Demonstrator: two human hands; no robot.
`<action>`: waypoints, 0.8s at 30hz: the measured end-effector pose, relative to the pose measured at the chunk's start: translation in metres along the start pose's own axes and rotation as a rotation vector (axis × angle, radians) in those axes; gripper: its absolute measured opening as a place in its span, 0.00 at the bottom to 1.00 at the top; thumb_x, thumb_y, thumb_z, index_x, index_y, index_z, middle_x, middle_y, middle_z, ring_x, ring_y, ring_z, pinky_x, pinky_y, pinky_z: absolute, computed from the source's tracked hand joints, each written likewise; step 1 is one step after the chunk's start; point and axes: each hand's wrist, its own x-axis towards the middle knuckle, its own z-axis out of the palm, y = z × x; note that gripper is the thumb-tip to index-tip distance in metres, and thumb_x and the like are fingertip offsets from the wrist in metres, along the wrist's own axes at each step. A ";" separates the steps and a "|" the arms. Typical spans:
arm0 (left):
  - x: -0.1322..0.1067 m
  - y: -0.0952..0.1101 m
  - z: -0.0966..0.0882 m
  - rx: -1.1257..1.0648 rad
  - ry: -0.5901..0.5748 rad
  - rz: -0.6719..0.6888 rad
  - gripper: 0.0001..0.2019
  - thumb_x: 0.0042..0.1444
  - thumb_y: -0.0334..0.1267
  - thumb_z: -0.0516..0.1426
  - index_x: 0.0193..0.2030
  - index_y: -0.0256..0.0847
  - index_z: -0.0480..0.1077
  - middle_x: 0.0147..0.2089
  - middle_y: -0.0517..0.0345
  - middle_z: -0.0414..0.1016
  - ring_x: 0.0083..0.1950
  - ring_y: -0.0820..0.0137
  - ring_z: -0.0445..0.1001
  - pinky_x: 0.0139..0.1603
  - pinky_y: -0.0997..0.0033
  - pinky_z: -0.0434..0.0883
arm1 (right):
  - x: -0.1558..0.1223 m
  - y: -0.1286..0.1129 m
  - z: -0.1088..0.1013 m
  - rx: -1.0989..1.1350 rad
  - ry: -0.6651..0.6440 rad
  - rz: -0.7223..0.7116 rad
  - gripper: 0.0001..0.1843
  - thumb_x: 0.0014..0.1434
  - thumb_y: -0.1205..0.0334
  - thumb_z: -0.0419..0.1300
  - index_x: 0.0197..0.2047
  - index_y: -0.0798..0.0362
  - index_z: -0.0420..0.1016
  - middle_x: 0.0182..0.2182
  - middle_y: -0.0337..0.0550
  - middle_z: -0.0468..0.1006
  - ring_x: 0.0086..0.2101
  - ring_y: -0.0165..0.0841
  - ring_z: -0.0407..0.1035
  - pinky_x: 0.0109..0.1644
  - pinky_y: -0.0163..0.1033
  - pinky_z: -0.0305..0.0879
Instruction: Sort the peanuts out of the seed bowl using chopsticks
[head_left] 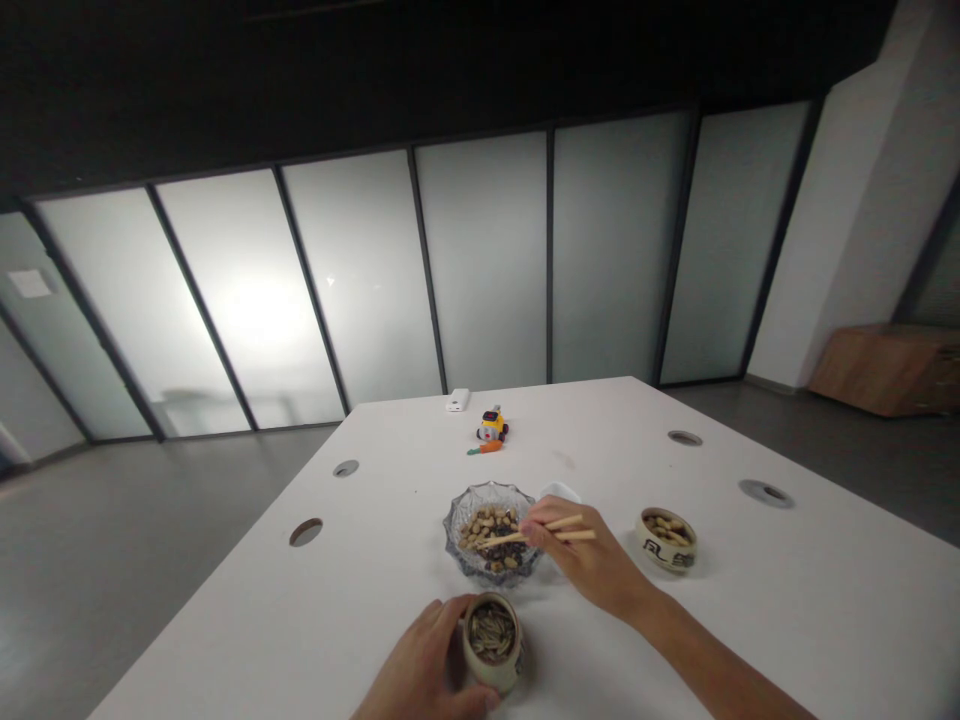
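Observation:
My right hand (pixel 574 545) grips a pair of wooden chopsticks (pixel 566 530). Their tips reach into a scalloped clear glass bowl (pixel 454 555), among tan, nut-like pieces (pixel 487 522) and darker, seed-like bits (pixel 501 553). Whether the tips pinch a piece is too small to tell. Wrapped around the side of a small cream-coloured pot (pixel 495 680) is my left hand (pixel 435 665). The pot is tilted slightly and holds what look like sunflower seeds (pixel 492 632). It sits just in front of the glass bowl.
To the right stands another cream pot (pixel 666 545) with dark lettering and tan pieces inside. Behind my right hand a white dish (pixel 561 492) is partly hidden. Farther back are a carrot-shaped item (pixel 486 449), a yellow toy vehicle (pixel 493 426) and a white box-like device (pixel 457 400). Round holes pierce the white table (pixel 360 570).

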 end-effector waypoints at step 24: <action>0.003 0.001 -0.001 -0.017 -0.019 -0.026 0.39 0.48 0.44 0.73 0.67 0.44 0.72 0.61 0.46 0.79 0.60 0.48 0.76 0.63 0.58 0.70 | 0.007 0.002 -0.017 -0.090 -0.112 0.043 0.26 0.72 0.38 0.58 0.33 0.50 0.80 0.28 0.40 0.78 0.31 0.36 0.73 0.37 0.40 0.68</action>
